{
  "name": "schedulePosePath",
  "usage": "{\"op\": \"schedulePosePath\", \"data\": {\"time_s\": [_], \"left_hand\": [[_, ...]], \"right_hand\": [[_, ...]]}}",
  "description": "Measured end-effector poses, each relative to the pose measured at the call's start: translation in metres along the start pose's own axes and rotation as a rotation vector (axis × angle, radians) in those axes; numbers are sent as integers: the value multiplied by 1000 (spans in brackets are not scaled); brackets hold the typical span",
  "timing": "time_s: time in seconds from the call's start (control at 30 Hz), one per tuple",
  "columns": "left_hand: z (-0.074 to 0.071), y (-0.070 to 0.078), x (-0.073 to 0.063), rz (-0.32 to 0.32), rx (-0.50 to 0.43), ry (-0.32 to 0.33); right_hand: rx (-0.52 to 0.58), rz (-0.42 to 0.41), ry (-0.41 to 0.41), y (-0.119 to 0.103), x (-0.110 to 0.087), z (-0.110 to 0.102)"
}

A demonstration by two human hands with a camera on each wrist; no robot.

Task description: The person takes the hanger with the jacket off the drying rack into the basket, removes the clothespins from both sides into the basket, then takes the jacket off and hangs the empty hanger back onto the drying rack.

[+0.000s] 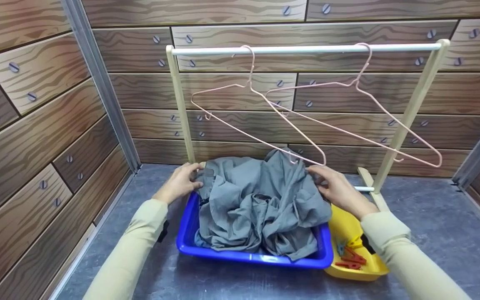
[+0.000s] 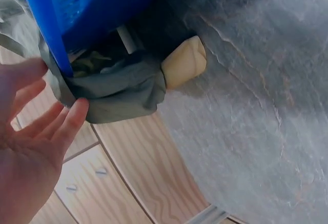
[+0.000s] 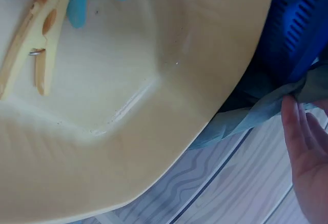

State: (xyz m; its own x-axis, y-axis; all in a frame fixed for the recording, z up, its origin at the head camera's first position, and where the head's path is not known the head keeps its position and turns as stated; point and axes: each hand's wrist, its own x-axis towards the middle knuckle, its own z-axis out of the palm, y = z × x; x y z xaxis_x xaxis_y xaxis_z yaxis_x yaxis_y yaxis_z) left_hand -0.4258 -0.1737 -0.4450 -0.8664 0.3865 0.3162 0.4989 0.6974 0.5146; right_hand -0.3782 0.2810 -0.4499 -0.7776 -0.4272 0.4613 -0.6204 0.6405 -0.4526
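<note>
A crumpled grey garment fills the blue basket and hangs over its back edge. At the basket's back left corner, my left hand holds the cloth between thumb and fingers. The left wrist view shows the garment draped outside the basket wall, with the hand at its edge. My right hand pinches the garment at the back right. In the right wrist view only part of that hand appears, its fingertips against the cloth.
Two pink hangers hang from the white bar of a wooden rack behind the basket. A yellow tray with several clothespins stands right of the basket, under my right forearm. Wood-patterned walls enclose the grey tabletop.
</note>
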Motion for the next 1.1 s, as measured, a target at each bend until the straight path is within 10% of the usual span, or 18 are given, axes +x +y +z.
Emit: {"op": "schedulePosePath", "data": {"time_s": [0.53, 1.1], "left_hand": [[13, 10, 25, 19, 169, -187], [20, 7, 27, -9, 279, 178]], "right_hand": [[-157, -94, -152, 3, 27, 8], [-365, 138, 75, 0, 19, 11]]}}
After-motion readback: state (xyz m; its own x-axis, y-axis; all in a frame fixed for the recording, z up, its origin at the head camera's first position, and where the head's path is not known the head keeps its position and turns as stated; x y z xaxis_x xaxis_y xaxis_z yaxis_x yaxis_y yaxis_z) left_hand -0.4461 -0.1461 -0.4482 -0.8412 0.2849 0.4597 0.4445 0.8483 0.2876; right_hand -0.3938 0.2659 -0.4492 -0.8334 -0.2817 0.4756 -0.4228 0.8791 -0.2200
